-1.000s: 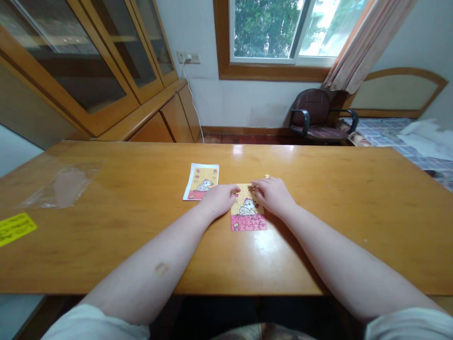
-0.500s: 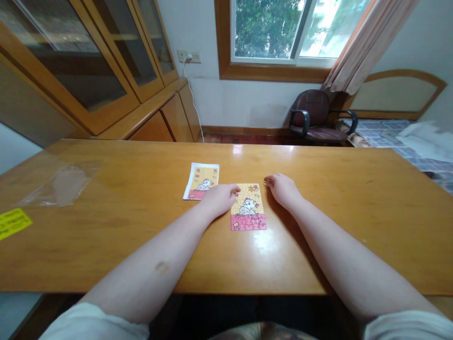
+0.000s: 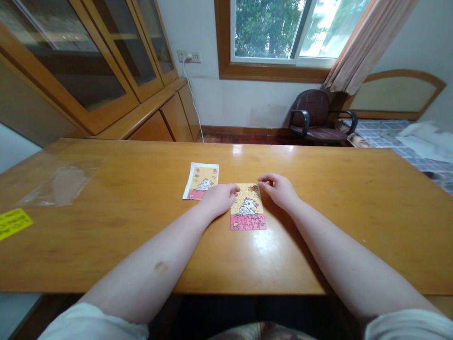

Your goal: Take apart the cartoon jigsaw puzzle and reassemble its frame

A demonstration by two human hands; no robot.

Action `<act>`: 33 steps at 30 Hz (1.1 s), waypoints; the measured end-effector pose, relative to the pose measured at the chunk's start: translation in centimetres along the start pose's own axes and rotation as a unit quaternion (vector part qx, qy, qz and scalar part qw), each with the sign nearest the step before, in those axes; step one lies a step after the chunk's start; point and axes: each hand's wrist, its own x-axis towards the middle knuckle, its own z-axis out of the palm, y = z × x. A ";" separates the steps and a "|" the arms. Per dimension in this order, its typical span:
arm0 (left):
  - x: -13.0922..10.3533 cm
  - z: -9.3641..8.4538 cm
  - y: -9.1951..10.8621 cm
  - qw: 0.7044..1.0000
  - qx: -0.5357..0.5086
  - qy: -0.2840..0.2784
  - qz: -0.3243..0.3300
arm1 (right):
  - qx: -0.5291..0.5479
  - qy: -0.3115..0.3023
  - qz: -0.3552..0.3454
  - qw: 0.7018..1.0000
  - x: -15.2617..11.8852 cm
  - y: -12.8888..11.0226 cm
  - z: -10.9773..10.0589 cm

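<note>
Jigsaw (image 3: 247, 207) looks light, fragile, best edge-held; half-open left hand (image 3: 219, 198) touches ten o'clock; right hand (image 3: 279, 191), one o'clock, near-pinched, contents unclear.

There are two hands: one left hand (image 3: 217, 199) and one right hand (image 3: 279, 190). Between them I count one puzzle (image 3: 247, 208) — its pieces are too small for exact counting. Measured from this puzzle, one picture card (image 3: 202, 182) is at 11 o'clock, and at 9 o'clock there are one clear bag (image 3: 69, 185) and one yellow label (image 3: 14, 224). Farther away are one window (image 3: 267, 30) at 12 o'clock, one chair (image 3: 313, 111) and one curtain (image 3: 366, 52) at 1 o'clock — and one bed (image 3: 382, 130) at 2 o'clock.
</note>
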 end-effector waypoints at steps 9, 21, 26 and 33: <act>0.2 0.2 0.1 1.000 0.000 0.004 0.002 | -0.002 -0.064 -0.025 0.998 0.3 -0.6 1.9; 0.1 0.1 0.0 1.000 -0.008 -0.001 0.006 | -0.063 -0.033 -0.097 0.993 0.5 0.2 2.7; 0.1 0.2 -0.1 1.000 -0.004 0.001 0.005 | -0.078 -0.030 -0.136 0.987 0.3 0.1 2.4; 0.1 0.1 0.0 1.000 -0.003 0.000 0.006 | -0.136 -0.051 -0.168 0.975 0.0 -0.2 2.1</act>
